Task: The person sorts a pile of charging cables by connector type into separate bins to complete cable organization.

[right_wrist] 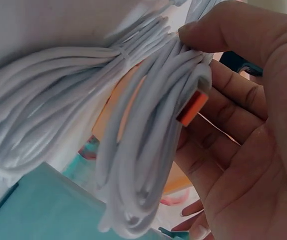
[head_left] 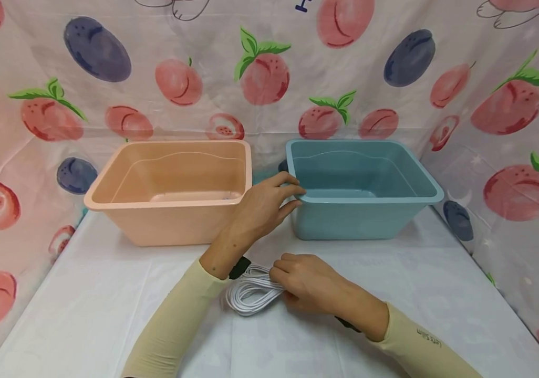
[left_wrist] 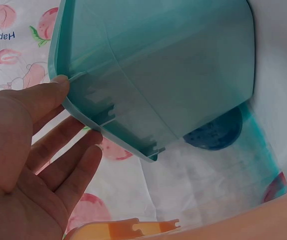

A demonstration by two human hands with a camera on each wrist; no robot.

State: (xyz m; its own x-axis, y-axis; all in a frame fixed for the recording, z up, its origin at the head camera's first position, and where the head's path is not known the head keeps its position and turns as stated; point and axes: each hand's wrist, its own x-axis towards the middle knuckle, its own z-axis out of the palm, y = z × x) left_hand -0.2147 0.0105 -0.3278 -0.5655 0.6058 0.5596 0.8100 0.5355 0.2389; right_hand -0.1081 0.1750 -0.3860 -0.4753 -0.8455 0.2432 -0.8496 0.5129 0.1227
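My right hand (head_left: 309, 283) pinches a white USB cable (right_wrist: 141, 145) between thumb and fingers, low over the table. Its plug (right_wrist: 193, 107), orange inside, shows near the palm in the right wrist view. Beside this bundle lies another coiled loop of white cable (right_wrist: 48, 100), bound at a narrow waist; in the head view the coils (head_left: 248, 299) appear just left of the hand. My left hand (head_left: 267, 205) touches the near left corner of the blue tub (head_left: 345, 220), its fingers extended and thumb against the rim (left_wrist: 76, 110).
A peach-coloured tub (head_left: 175, 226) stands left of the blue one, with a narrow gap between them; my left forearm passes in front of its right end. White cloth (head_left: 99, 294) covers the table. Behind and at the sides hangs a fruit-printed curtain (head_left: 269, 21).
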